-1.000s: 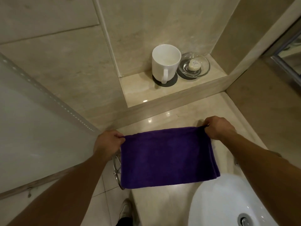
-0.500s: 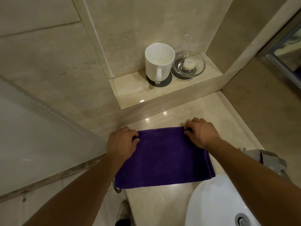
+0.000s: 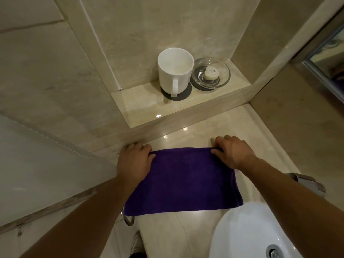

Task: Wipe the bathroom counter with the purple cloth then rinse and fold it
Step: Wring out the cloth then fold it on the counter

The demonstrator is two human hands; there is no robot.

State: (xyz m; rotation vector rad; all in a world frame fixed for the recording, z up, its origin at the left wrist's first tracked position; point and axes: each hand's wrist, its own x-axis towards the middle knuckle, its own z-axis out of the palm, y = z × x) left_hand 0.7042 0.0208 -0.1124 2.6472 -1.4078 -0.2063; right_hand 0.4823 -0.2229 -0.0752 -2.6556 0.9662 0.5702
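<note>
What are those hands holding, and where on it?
The cloth, which lies flat on the counter. The left hand pinches its far left corner and the right hand pinches its far right corner.

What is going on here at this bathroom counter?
A person is folding the purple cloth on the bathroom counter. The left hand and the right hand each pinch a far corner of it. The cloth lies flat in layers, right beside the white sink. A white mug and a soap dish stand on the ledge behind.
</note>
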